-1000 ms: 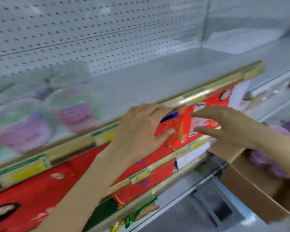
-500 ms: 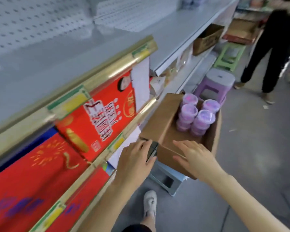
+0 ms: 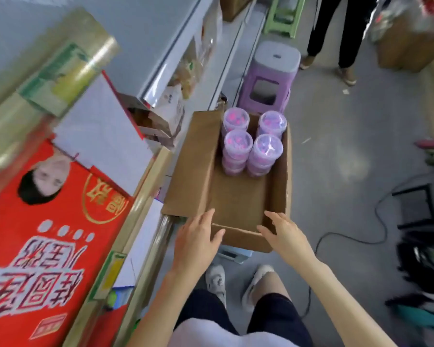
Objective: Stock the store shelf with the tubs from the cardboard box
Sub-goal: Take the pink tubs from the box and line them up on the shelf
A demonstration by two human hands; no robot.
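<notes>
Cardboard box (image 3: 236, 196): your left hand (image 3: 196, 244), right hand (image 3: 283, 236) rest on near rim, fingers (image 3: 206, 219) loosely spread, no tub held. Fetch step; next, reach far-end purple tubs (image 3: 251, 146).

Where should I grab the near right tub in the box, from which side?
Grip the near right tub round its wall under the lid, from above and the near side: it tops an upright stack, other tubs crowd left and behind, the box is bare in front.
</notes>
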